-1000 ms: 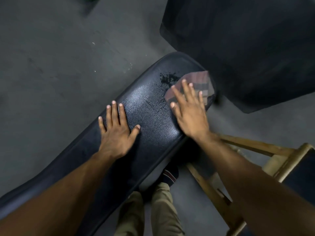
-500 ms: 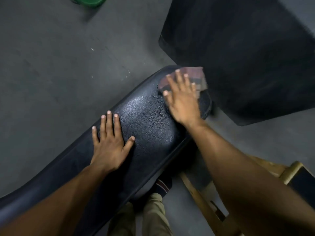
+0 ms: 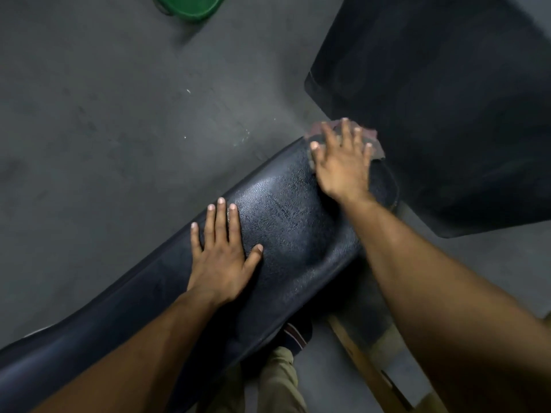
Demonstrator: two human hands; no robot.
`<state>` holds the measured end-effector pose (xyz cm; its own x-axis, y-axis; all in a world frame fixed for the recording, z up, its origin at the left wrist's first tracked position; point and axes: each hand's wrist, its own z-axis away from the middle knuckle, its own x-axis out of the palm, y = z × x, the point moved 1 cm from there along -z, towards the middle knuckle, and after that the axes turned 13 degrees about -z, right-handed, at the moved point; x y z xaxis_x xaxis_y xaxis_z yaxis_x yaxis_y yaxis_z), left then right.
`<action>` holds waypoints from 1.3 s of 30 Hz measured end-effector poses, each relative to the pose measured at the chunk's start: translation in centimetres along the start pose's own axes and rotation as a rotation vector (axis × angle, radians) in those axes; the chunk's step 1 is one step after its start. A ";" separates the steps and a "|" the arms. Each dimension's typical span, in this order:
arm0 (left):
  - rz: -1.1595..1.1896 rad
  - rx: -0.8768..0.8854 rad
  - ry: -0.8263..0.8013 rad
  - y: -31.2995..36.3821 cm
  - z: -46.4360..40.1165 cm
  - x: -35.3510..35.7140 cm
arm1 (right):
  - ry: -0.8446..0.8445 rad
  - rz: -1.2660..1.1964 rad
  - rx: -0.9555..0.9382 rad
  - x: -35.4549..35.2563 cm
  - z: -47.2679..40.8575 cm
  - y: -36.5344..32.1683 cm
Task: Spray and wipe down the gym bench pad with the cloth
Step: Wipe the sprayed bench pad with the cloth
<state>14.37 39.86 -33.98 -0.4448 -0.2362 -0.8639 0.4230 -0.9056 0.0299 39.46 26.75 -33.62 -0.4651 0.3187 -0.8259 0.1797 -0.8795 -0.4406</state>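
Left hand flat; right hand splayed, outstretched.

Green tub far on floor; black mat right; wooden frame below

1. A long black textured vinyl bench pad runs from the lower left corner toward the upper right.
2. The left hand lies flat on the pad's left edge, fingers straight, thumb spread.
3. The right hand presses a pinkish folded cloth at the pad's far end, fingers spread.
4. A green round container sits on the grey concrete floor.
5. A large black mat lies beyond the pad's far end.
6. A wooden frame stands under the right forearm.
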 end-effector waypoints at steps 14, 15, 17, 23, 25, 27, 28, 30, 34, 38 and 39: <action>0.022 0.005 -0.058 -0.2 0.0 -0.3 | -0.045 0.035 -0.012 0.4 -0.3 -1.7; 0.020 0.005 -0.073 -0.2 0.0 -0.4 | -0.093 0.068 -0.079 0.7 0.2 -2.3; 0.018 0.005 -0.090 -0.2 -0.1 -0.7 | -0.191 0.134 -0.228 1.5 1.5 -3.4; 0.075 0.039 -0.124 -0.4 -0.1 -1.4 | -0.404 0.190 -0.549 2.7 7.1 -4.1; 0.096 0.081 -0.098 -1.2 0.1 -1.4 | -0.406 0.214 -0.571 2.5 9.1 -2.4; 0.125 0.123 -0.059 -2.4 0.5 -1.5 | -0.337 0.215 -0.511 2.5 11.1 -0.1; 0.130 0.139 -0.041 -3.1 0.8 -1.5 | -0.285 0.194 -0.438 2.5 12.1 1.0; 0.121 0.141 -0.013 -4.5 1.5 -1.1 | -0.171 0.117 -0.242 2.9 14.1 2.6; 0.116 0.068 0.009 -7.3 3.1 0.3 | -0.057 0.034 -0.081 5.8 17.9 0.4; 0.117 0.003 0.022 -8.7 4.7 0.9 | -0.223 0.099 -0.355 9.6 22.2 -4.1; 0.112 -0.011 0.025 -9.0 5.1 1.1 | -0.244 0.111 -0.393 10.1 22.9 -4.5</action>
<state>6.03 45.93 -32.62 -0.3748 -0.3270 -0.8675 0.4775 -0.8702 0.1217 14.12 25.86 -31.93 -0.6065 0.0967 -0.7892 0.5321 -0.6881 -0.4932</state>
